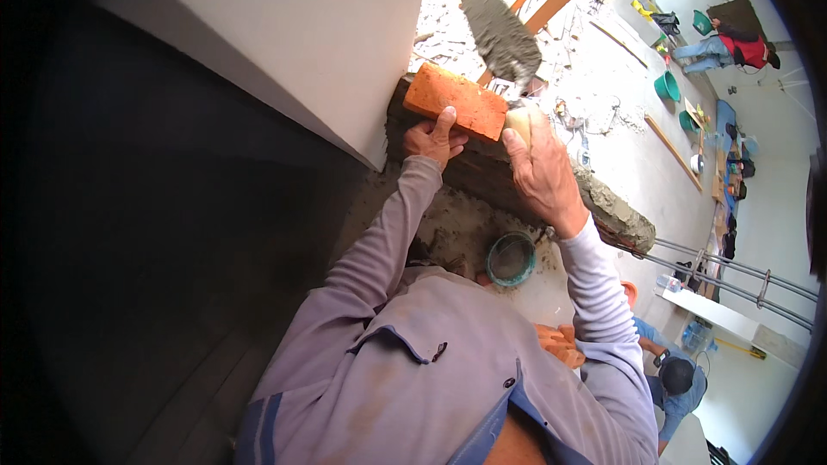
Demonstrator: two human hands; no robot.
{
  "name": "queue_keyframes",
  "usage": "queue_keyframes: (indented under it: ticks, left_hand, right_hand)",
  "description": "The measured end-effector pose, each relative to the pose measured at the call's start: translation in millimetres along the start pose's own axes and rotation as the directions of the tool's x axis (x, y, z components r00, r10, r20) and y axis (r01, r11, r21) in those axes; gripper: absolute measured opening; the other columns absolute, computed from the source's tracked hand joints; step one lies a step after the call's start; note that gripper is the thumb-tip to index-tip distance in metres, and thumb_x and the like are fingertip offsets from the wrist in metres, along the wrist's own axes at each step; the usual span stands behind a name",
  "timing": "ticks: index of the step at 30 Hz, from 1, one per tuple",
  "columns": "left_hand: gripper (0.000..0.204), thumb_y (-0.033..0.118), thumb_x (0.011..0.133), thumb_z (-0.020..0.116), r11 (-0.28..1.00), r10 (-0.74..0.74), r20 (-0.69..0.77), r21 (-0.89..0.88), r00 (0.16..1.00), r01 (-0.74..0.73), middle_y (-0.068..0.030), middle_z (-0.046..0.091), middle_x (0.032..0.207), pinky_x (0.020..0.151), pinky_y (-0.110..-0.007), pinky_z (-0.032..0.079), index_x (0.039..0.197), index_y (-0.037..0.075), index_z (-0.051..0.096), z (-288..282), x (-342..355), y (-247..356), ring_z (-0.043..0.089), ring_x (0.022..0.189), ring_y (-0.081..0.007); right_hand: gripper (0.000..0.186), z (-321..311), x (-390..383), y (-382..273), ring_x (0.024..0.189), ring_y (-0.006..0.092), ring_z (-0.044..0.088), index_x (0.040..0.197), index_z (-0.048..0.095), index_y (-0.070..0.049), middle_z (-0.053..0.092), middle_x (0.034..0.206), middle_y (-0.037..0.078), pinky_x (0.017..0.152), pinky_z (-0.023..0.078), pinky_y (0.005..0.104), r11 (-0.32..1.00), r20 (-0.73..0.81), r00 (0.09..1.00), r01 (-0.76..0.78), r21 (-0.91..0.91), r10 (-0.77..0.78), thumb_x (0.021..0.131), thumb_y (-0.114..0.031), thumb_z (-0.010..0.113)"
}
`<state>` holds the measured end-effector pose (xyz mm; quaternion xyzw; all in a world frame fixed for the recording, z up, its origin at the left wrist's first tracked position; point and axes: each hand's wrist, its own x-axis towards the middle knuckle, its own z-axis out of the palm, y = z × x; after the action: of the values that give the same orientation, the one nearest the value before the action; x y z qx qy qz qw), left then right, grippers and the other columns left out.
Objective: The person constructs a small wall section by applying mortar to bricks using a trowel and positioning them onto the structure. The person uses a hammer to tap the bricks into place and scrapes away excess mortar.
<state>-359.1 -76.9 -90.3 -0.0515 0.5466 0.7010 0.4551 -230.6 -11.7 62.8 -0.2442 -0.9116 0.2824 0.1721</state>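
An orange brick [457,102] is held in my left hand [437,135], thumb on its upper face and fingers beneath. The brick is over the near end of a low wall [616,207] topped with grey mortar, beside a white column. My right hand [545,164] is closed around the pale handle of a trowel [500,30]. The trowel's blade is coated with wet mortar and points up and away, beyond the brick's far edge. Whether the brick rests on the mortar cannot be made out.
Close to the left stands a white column [293,26]. Below the wall sits a mortar bucket [511,259]; several bricks [560,344] lie by my right side. Steel bars [741,274] stick out at the wall's right end. Two other people work at right, one far, one near.
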Motion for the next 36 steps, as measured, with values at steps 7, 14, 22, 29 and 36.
queue_keyframes:
  ticks: [7,14,22,29,36]
  left_hand:
    - [0.052,0.044,0.079,0.079,0.999,-0.026,-0.016,-0.024,1.0,0.026,-0.0119,0.069,0.084,0.056,-0.029,0.058,0.092,-0.002,0.061,0.9,0.6,1.1,0.071,0.068,-0.02]
    - [0.05,0.043,0.078,0.08,0.997,-0.053,0.013,-0.062,0.999,0.054,-0.0123,0.069,0.084,0.057,-0.029,0.059,0.09,-0.002,0.062,-0.3,-2.4,3.2,0.071,0.069,-0.0201]
    - [0.053,0.045,0.079,0.079,0.996,-0.077,0.085,-0.038,0.993,0.08,-0.0117,0.07,0.084,0.059,-0.029,0.06,0.093,-0.003,0.063,-8.2,10.4,-0.3,0.071,0.07,-0.0189]
    - [0.062,0.054,0.076,0.079,0.992,-0.098,-0.034,0.076,0.995,0.1,-0.0134,0.069,0.077,0.05,-0.03,0.058,0.088,-0.005,0.062,-25.0,-6.4,21.3,0.067,0.058,-0.017]
    - [0.057,0.052,0.077,0.079,0.984,0.043,-0.065,0.174,0.997,-0.031,-0.0095,0.064,0.063,0.041,-0.027,0.052,0.075,-0.001,0.06,-28.1,13.7,28.1,0.06,0.045,-0.0136]
  right_hand:
    - [0.038,35.2,-18.0,7.4,0.099,0.0491,0.058,0.126,0.043,0.002,0.056,0.112,0.031,0.081,0.049,0.0522,0.982,0.052,0.983,-0.17,-0.078,0.175,0.096,-0.018,0.053]
    - [0.04,38.8,-9.5,-3.8,0.096,0.0514,0.058,0.127,0.04,0.004,0.057,0.106,0.033,0.081,0.047,0.0546,0.983,0.051,0.983,-0.174,-0.055,0.177,0.095,-0.016,0.053]
    - [0.029,54.8,6.6,-10.4,0.091,0.0502,0.057,0.12,0.044,0.001,0.057,0.095,0.032,0.076,0.044,0.0531,0.96,0.095,0.958,-0.276,0.039,0.271,0.096,-0.013,0.05]
    - [0.042,5.0,-5.7,-22.5,0.1,0.044,0.058,0.129,0.043,0.008,0.057,0.108,0.031,0.088,0.046,0.0463,0.974,-0.104,0.974,-0.186,0.13,0.2,0.097,-0.019,0.049]
    - [0.046,43.9,-9.2,-9.9,0.105,0.0489,0.057,0.133,0.041,0.007,0.055,0.115,0.035,0.088,0.048,0.0485,0.997,-0.052,0.998,-0.04,-0.07,0.036,0.094,-0.015,0.053]
